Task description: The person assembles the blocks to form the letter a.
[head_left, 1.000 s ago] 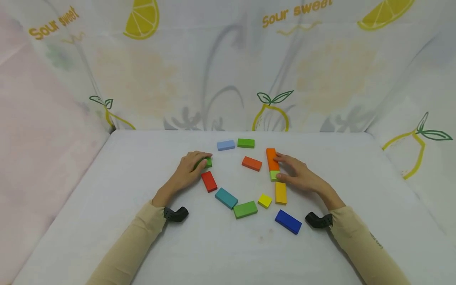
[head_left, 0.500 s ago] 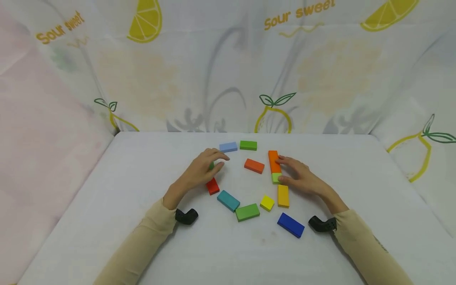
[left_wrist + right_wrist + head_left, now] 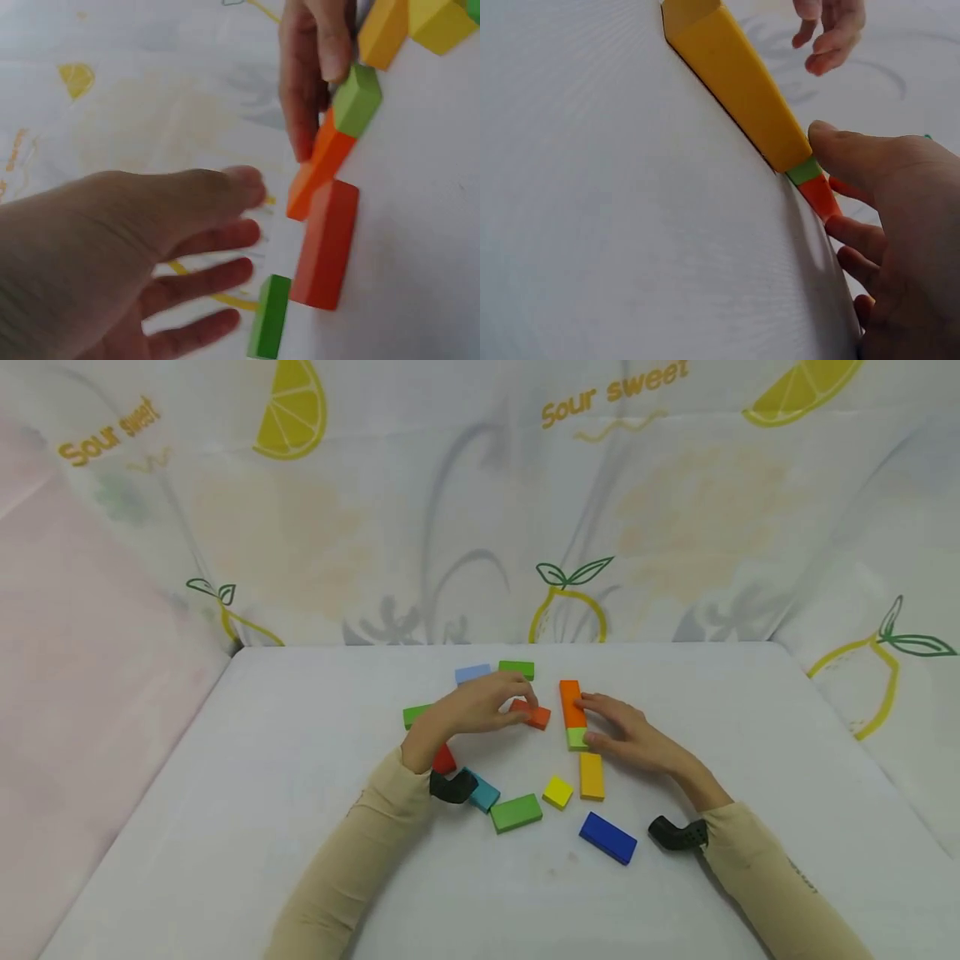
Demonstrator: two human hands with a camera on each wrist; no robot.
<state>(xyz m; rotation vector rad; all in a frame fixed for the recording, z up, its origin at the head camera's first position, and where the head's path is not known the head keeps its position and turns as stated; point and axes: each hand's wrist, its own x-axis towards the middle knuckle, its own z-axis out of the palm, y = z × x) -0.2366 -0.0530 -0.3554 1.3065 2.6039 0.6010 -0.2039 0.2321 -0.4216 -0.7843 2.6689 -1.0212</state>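
Note:
My left hand [image 3: 480,703] is held over the red-orange block [image 3: 538,716], its fingertips overlapping that block in the head view. In the left wrist view a gap shows between its spread thumb and fingers and the red-orange block [image 3: 326,244]. My right hand [image 3: 633,735] rests beside an orange block [image 3: 570,697] and a small light green block [image 3: 577,739], which lie end to end. Its fingers touch the orange one and its thumb is at the light green one. From the right wrist, an amber block [image 3: 739,90] stretches toward the light green block [image 3: 805,171].
Under the left forearm lie a green block [image 3: 415,717], a red block [image 3: 445,760] and a teal block [image 3: 486,793], partly hidden. Another green block [image 3: 516,814], a yellow cube [image 3: 557,792] and a blue block [image 3: 608,837] lie nearer. Light blue [image 3: 472,673] and green blocks sit behind.
My left hand has left the green block at the left and moved right, over to the red-orange block. My right hand stays at the orange and light green blocks.

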